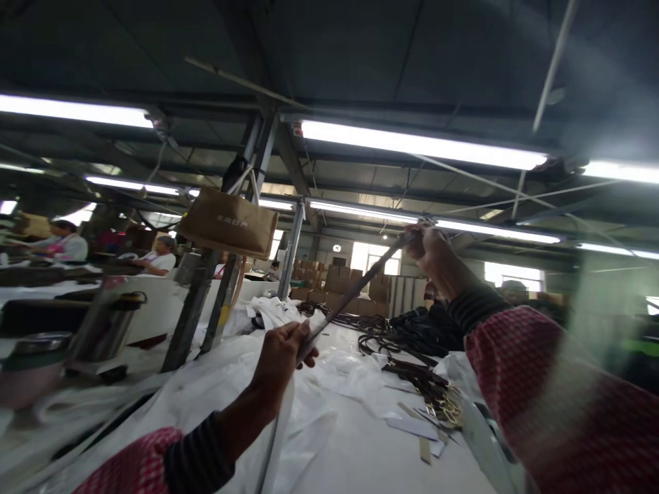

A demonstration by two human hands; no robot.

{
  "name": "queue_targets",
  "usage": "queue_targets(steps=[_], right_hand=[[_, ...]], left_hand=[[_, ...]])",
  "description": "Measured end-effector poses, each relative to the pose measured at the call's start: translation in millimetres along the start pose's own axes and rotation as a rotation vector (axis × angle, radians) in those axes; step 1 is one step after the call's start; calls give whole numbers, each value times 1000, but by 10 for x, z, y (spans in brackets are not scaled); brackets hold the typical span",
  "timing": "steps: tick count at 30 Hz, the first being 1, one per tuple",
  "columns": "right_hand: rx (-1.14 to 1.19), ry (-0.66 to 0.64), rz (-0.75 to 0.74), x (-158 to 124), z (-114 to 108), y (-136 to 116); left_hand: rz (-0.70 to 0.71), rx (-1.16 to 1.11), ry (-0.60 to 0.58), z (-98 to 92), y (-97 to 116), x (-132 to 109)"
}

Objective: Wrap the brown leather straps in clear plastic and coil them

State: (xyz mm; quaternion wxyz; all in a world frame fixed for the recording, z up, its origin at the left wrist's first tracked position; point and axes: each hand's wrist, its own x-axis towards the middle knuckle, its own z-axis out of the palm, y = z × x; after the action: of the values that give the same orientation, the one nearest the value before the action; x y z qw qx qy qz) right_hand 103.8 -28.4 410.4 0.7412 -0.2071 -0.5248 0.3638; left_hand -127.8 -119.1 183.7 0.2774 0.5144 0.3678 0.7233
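A long dark strap runs taut on a slant between my two hands, above the white worktable. My right hand is raised high and closed round its upper end; something small and shiny shows at the fingertips there, too blurred to name. Lower down, my left hand is closed round the strap. Below that hand, a narrow strip hangs towards the bottom edge. Several brown straps lie in coils on the table, with gold-coloured metal fittings at their near ends.
White plastic sheeting covers much of the left side. A brown bag hangs from a metal post. A steel flask and a pink-green cup stand left. A black heap lies farther back. Other people sit at left.
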Motion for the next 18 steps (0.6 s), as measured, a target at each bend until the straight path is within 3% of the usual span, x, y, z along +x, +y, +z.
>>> queue_targets(steps=[4, 8, 14, 18], right_hand=[[-99, -303, 25, -220, 360, -25], [-178, -560, 73, -562, 584, 217], [-163, -699, 153, -850, 593, 625], [-83, -753, 207, -888, 465, 796]], left_hand=[[-12, -193, -42, 276, 364, 205], [-17, -329, -23, 463, 675, 430], [-29, -379, -31, 497, 699, 503], [-68, -407, -130, 435, 642, 425]])
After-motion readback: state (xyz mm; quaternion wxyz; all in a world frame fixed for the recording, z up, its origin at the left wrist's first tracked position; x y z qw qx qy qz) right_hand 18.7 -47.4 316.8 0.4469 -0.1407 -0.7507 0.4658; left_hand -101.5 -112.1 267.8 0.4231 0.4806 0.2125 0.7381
